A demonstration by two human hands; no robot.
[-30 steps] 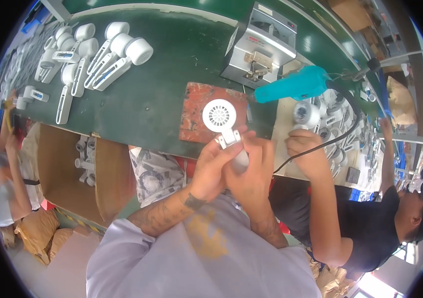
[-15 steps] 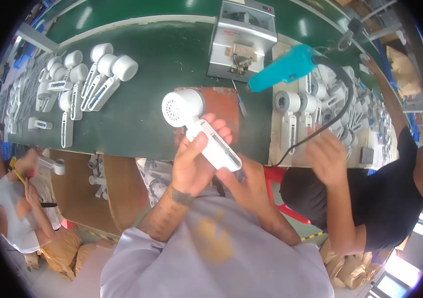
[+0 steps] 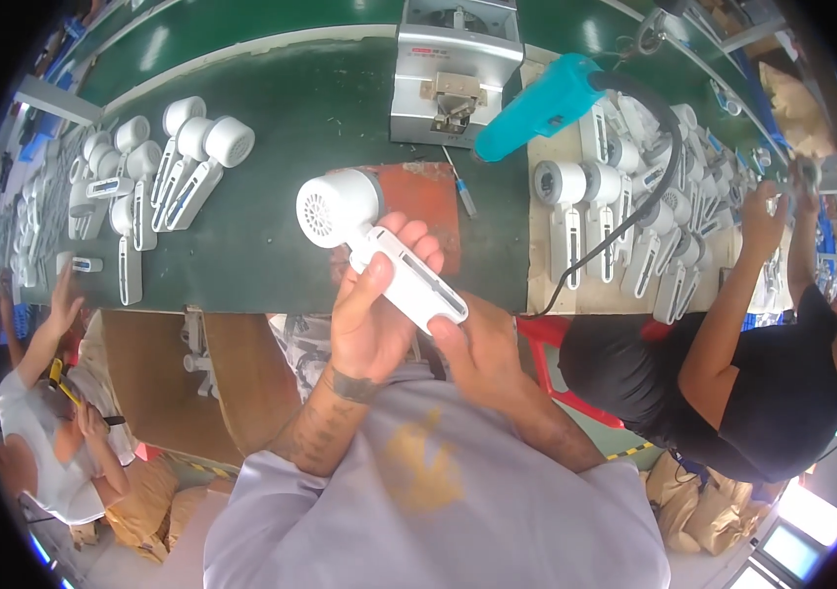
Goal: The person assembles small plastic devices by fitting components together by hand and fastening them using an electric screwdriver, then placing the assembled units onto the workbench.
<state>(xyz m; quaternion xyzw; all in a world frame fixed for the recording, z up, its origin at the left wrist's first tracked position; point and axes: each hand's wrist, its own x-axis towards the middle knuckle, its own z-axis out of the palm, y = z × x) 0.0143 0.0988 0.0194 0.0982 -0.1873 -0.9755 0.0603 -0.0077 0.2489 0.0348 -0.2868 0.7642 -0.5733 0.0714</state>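
Fan [image 3: 394, 259], smooth, white, round-headed, in hands [image 3: 367, 339]

Bright, mostly even light falls on the left hand [image 3: 371, 324] and right hand [image 3: 485, 353], with only soft shadows. Well beyond them, pale glare streaks the green surface [image 3: 271, 22]; far to their right, a white patch [image 3: 816, 506] is blown out. Left of them, a co-worker [image 3: 40, 422] looks soft; straight edges bow near the black rim.

a small red label [image 3: 422, 51] and tiny lettering [image 3: 444, 53], too blurred to read, mark the silver machine [image 3: 472, 71].
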